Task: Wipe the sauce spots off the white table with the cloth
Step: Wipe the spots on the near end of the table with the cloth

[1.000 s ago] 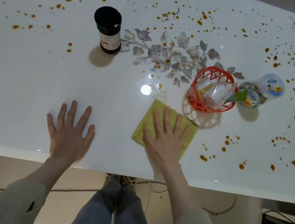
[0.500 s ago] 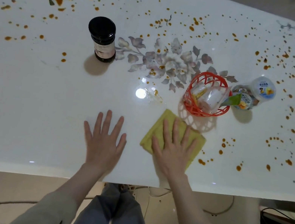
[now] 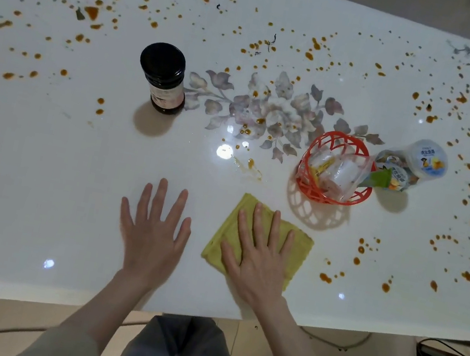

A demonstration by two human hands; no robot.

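The white table (image 3: 39, 174) has a printed flower pattern and brown sauce spots over its far half and right side. The nearest spots (image 3: 325, 277) lie just right of the yellow cloth (image 3: 299, 248), and a sauce smear (image 3: 250, 165) lies beyond it. The cloth is spread flat near the front edge. My right hand (image 3: 260, 260) lies flat on the cloth with fingers spread, pressing it down. My left hand (image 3: 154, 236) rests flat on bare table to the cloth's left, fingers apart, holding nothing.
A dark jar with a black lid (image 3: 163, 77) stands left of centre. A red plastic basket (image 3: 341, 137) with wrapped packets sits just beyond the cloth. A clear plastic tub (image 3: 412, 165) lies on its side next to the basket. Cables hang under the front edge.
My right hand has slid the cloth rightward along the front edge. My left hand has moved right too and now rests close beside the cloth.
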